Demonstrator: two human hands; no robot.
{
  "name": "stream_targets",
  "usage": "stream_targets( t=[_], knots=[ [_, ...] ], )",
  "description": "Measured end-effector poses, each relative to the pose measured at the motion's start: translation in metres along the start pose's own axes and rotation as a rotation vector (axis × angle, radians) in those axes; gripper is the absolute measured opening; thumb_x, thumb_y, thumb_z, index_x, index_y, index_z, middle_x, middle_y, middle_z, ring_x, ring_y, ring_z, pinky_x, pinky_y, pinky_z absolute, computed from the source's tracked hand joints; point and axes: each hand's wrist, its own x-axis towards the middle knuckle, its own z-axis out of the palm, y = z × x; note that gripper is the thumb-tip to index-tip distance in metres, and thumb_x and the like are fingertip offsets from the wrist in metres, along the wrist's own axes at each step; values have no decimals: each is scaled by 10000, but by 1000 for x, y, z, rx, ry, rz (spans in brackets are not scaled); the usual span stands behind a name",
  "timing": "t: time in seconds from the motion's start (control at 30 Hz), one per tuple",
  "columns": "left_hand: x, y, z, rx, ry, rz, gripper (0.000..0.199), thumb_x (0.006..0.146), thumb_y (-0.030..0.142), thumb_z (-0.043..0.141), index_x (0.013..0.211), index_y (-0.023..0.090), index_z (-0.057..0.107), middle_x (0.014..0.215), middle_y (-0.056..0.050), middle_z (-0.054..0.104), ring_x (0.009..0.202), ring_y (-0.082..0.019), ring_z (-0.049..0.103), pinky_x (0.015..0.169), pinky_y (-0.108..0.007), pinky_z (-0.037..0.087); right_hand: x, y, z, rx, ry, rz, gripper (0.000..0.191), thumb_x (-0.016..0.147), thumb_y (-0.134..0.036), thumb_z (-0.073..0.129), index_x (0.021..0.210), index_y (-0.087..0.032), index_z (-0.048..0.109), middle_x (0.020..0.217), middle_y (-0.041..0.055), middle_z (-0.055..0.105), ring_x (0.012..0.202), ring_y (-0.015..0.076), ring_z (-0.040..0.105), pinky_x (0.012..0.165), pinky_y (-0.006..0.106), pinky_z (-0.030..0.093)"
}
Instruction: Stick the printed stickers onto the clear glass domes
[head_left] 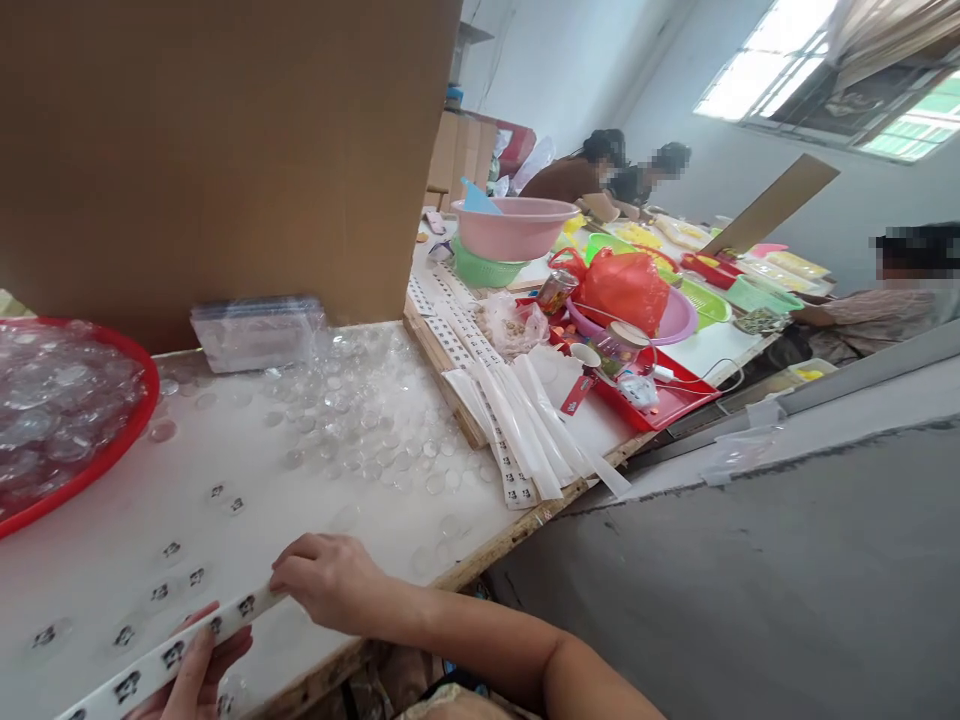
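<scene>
Both hands hold a white sticker strip (161,655) at the near edge of the table (97,540). The right hand (326,580) curls over its right end, fingers closed on it; the left hand (199,680) supports it from beneath, fingers loosely bent. Clear domes (352,420) lie scattered farther off, a red tray (112,440) at far left.
</scene>
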Motion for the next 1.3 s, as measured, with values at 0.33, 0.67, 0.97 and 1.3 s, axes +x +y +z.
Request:
stream_targets(
  t=[0.33, 0.67, 0.97, 1.3],
  knots=[
    [4, 10, -31, -227, 254, 140, 255, 656, 310, 740, 828, 137, 667, 680, 5, 692, 495, -90, 626, 494, -185, 515, -7, 45, -32, 545, 303, 474, 179, 795, -358, 612, 796, -181, 591, 674, -3, 574, 616, 117, 525, 591, 243, 436],
    [8, 12, -33, -316, 232, 118, 245, 684, 285, 749, 862, 128, 687, 654, -8, 689, 501, -91, 625, 500, -181, 489, -23, 15, 19, 499, -174, 442, 120, 755, -287, 614, 750, -168, 630, 654, -16, 613, 579, 94, 499, 557, 219, 383],
    [7, 12, -32, -287, 202, 90, 282, 680, 325, 762, 858, 120, 686, 607, -9, 662, 492, -98, 612, 498, -194, 474, -21, 4, 21, 373, -242, 416, 32, 758, -201, 649, 744, -174, 659, 663, -12, 645, 603, 102, 544, 592, 214, 398],
    [5, 14, -30, -301, 188, 70, 311, 651, 307, 778, 868, 100, 698, 616, -16, 670, 480, -99, 611, 480, -190, 481, -29, -13, 28, 4, -198, 298, 111, 847, -148, 557, 851, -196, 657, 833, 29, 647, 730, 142, 580, 667, 241, 393]
  ],
)
